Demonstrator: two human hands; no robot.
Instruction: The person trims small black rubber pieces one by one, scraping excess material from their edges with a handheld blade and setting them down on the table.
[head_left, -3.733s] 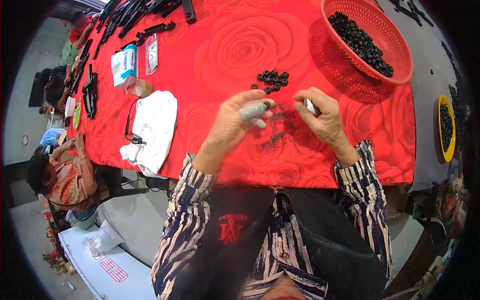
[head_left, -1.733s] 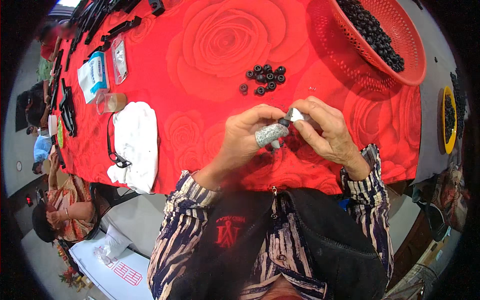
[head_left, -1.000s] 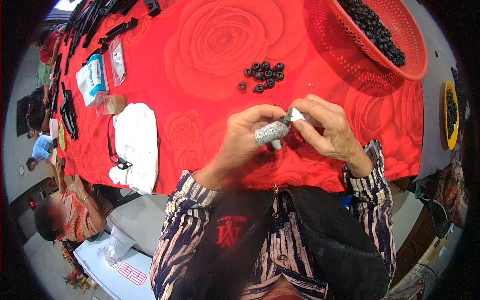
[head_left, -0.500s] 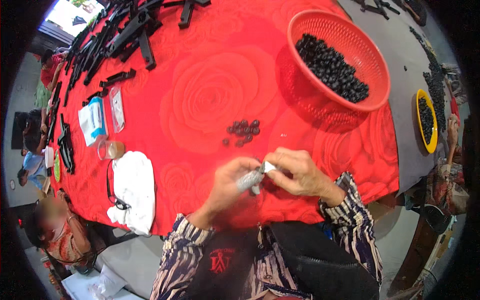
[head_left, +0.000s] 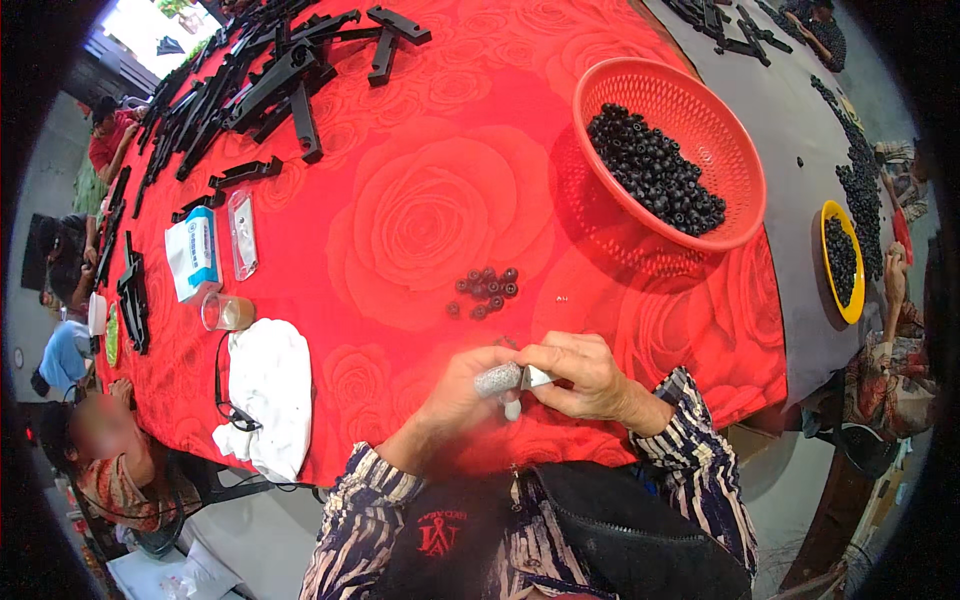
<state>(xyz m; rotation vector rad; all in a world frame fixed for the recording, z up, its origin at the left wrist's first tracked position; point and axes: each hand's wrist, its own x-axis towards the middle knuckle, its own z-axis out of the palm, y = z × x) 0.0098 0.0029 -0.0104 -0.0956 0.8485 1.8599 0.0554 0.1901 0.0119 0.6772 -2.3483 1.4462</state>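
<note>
My left hand (head_left: 450,393) is closed in a pinch in front of me, its thumb wrapped in a grey speckled cover (head_left: 498,380). What it pinches is mostly hidden and smeared; a small dark part may be at its fingertips. In my right hand (head_left: 590,378) a small shiny blade (head_left: 538,377) is gripped between thumb and fingers, its edge against the covered thumb. Just beyond both hands, a cluster of small round black parts with centre holes (head_left: 488,290) lies on the red cloth (head_left: 420,220).
A red plastic basket (head_left: 745,190) of similar black parts (head_left: 655,170) stands at the far right. To the left lie a white cloth (head_left: 268,390), a cup (head_left: 227,312), a blue-white packet (head_left: 195,255) and a pile of long black pieces (head_left: 270,90). A yellow dish (head_left: 853,305) sits rightmost.
Both hands have shifted slightly down in the picture, staying together. The blade now shows more plainly against the covered thumb. The view has tilted a little; the cluster appears unchanged.
</note>
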